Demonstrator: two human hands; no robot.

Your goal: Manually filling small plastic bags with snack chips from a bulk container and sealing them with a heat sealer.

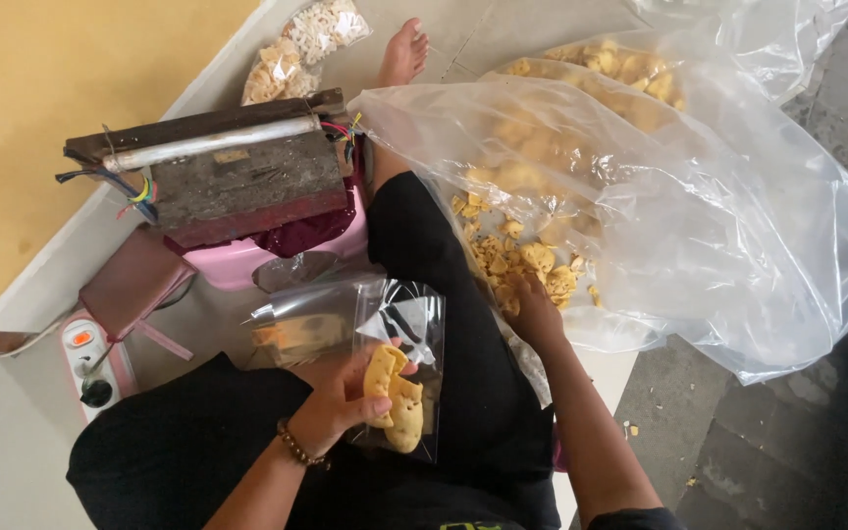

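Your left hand [345,397] sits low over your lap, fingers curled around two yellow crackers [395,397] and pinching them against the mouth of a small clear bag [406,334]. The crackers stick out to the right of your fingertips, one lying over the other, so most of each stays clear of your grip. They are pale yellow, curved and bumpy, with slightly browned edges. The small bag stands up behind them, its top open, and it rests on your black trousers [444,294]. A bead bracelet [298,445] circles your left wrist.

Your right hand [532,306] reaches forward into the open mouth of the big clear bag [738,255]. Its fingers are buried among broken cracker pieces [527,260], and you cannot tell from here whether they are clenched on anything or loose. The pieces there are the same yellow, smaller and jagged, piled just past your fingertips.

Just beyond your left hand lies a stack of flat clear bags [296,319]. Left of that, a power strip [90,358] sits on the floor. Farther on, a wooden heat sealer [238,172] with coloured wires rests on a pink stool [247,260]. Beyond it lie filled packets [301,44], and your bare foot [404,49] points away beside them.
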